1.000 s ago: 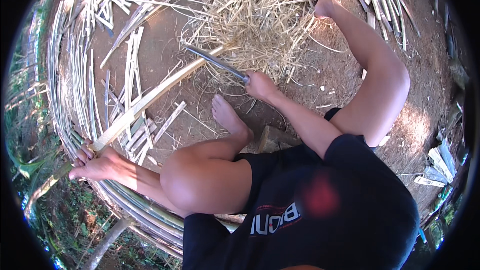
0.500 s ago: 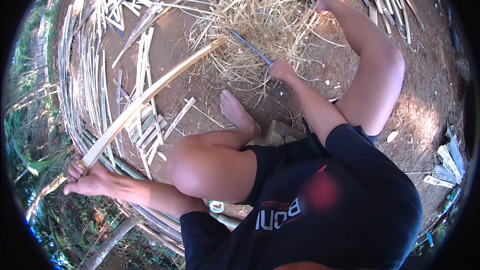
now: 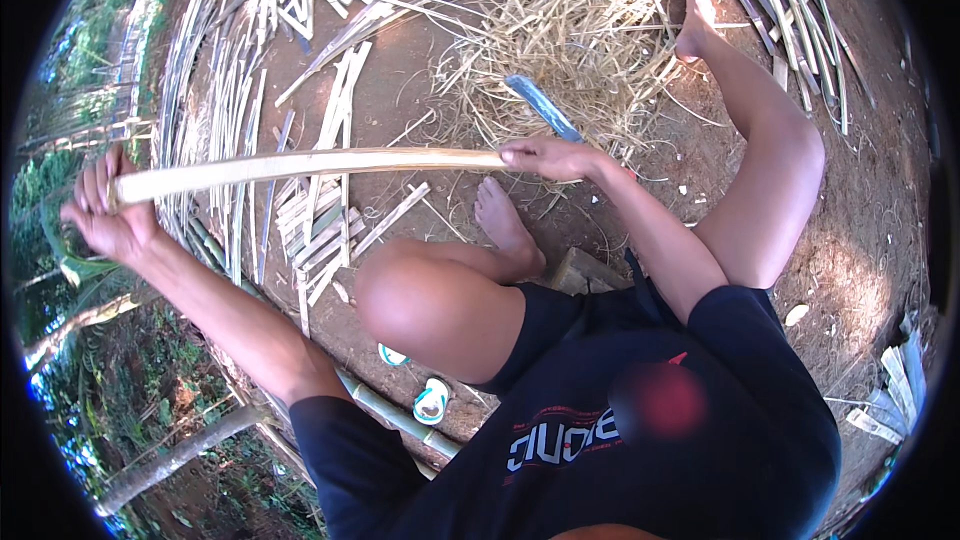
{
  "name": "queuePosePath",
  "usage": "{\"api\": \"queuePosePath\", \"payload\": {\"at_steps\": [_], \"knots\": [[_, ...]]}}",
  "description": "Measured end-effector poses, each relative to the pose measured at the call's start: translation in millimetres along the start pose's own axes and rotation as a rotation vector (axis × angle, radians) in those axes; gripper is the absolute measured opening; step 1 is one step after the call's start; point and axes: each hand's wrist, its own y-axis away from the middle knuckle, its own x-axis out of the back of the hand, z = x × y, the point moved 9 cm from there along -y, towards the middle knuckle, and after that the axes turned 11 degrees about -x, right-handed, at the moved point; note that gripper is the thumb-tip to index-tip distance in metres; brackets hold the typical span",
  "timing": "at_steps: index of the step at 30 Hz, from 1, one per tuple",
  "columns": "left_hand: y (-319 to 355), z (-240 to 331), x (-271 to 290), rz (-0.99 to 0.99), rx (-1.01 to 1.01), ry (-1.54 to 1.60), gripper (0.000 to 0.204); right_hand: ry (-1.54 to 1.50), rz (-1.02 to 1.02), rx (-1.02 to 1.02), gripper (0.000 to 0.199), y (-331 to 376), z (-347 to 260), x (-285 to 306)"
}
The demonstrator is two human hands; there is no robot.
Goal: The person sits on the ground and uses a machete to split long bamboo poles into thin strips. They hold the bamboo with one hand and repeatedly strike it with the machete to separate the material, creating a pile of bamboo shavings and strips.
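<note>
A long pale strip of split bamboo (image 3: 320,161) stretches almost level between my two hands, bowed slightly upward. Its left end is gripped in my left hand (image 3: 112,205), whose fingers curl around it. At the other end, my right hand (image 3: 552,158) has its thumb and fingertips on the strip. That same hand also keeps hold of a knife; the broad bluish blade (image 3: 543,108) points up and to the left, while the handle is hidden in the palm. Below the strip is my bare left foot (image 3: 503,222).
A heap of thin bamboo shavings (image 3: 570,30) lies ahead. Split strips (image 3: 215,130) spread along the left, with short pieces (image 3: 325,225) nearer. More strips (image 3: 800,20) lie far right. A block (image 3: 590,270) sits by my legs; white-and-teal sandals (image 3: 432,402) lie near a bamboo pole (image 3: 375,402).
The strip has swung from a steep slant to nearly level as my left hand rose. My right hand has come onto its end, and the blade has turned to show its broad side.
</note>
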Motion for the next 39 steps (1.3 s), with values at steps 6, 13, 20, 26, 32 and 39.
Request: {"api": "queuePosePath", "payload": {"at_steps": [6,13,20,26,32,39], "knots": [[-54.6,-73.6,-22.1,0.139,0.032,-0.269,0.080,-0.329,-0.101,0.080,0.027,57.4,-12.0,-28.9],[38.8,-226.8,-41.5,-0.220,0.338,-1.348,0.060,-0.689,0.169,-0.058,0.028,67.1,20.4,-20.1],[245.6,-272.9,-154.3,-1.368,0.625,-1.254,0.067,-0.713,0.251,-0.236,0.031,62.9,21.9,-17.2],[261.0,-270.4,-181.9,-1.579,0.360,-1.448,0.070,-1.009,0.211,-0.107,0.032,50.4,-48.7,-15.6],[201.0,-230.5,-173.3,-1.180,-0.287,-1.536,0.026,-0.952,0.025,0.003,0.046,54.2,-101.5,-3.2],[37.4,-102.4,-144.4,-0.143,-0.203,-1.445,0.026,0.116,0.694,-0.501,0.039,45.7,108.2,81.8]]}}
